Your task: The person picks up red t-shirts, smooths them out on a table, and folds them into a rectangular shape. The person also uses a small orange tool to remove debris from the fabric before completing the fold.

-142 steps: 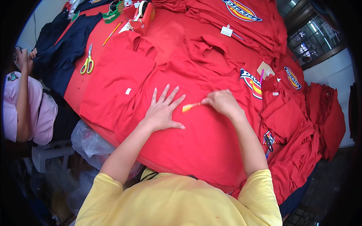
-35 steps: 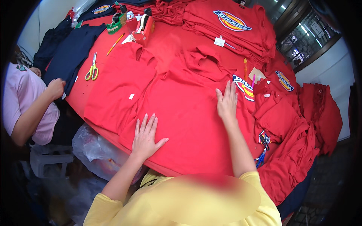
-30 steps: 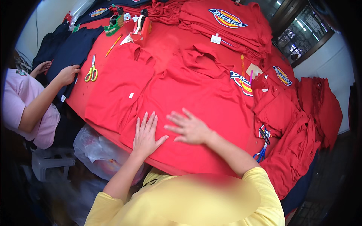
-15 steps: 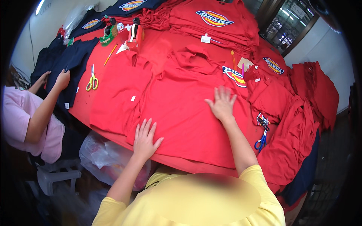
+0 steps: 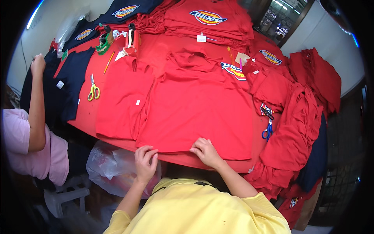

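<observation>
The red shirt [image 5: 194, 113] lies flat on the red table [image 5: 86, 113], directly before my body, and its near hem runs close along the table's edge. Its cloth is soft and matt, almost smooth in the wide middle, with loose wrinkles at the far end. My left hand [image 5: 145, 162] is at the near left corner of the shirt, the fingers bent and close together; my right hand [image 5: 206, 154] is at the same hem, farther right, its fingers also curled. Whether cloth is pinched between thumb and fingertips, I cannot tell for either hand. To the left of the shirt, touching it, is another piece of red cloth [image 5: 122, 89] with a small white tag [image 5: 138, 102]; farther left are the yellow-handled scissors [image 5: 93, 93], with rounded loops. To the right of the shirt I have blue-handled scissors [image 5: 267, 132] and a crumpled red heap [image 5: 288, 144]. Behind the shirt is a thick folded pile [image 5: 210, 27]. Lower than its left corner shows a thin, wrinkled plastic bag [image 5: 113, 167].
</observation>
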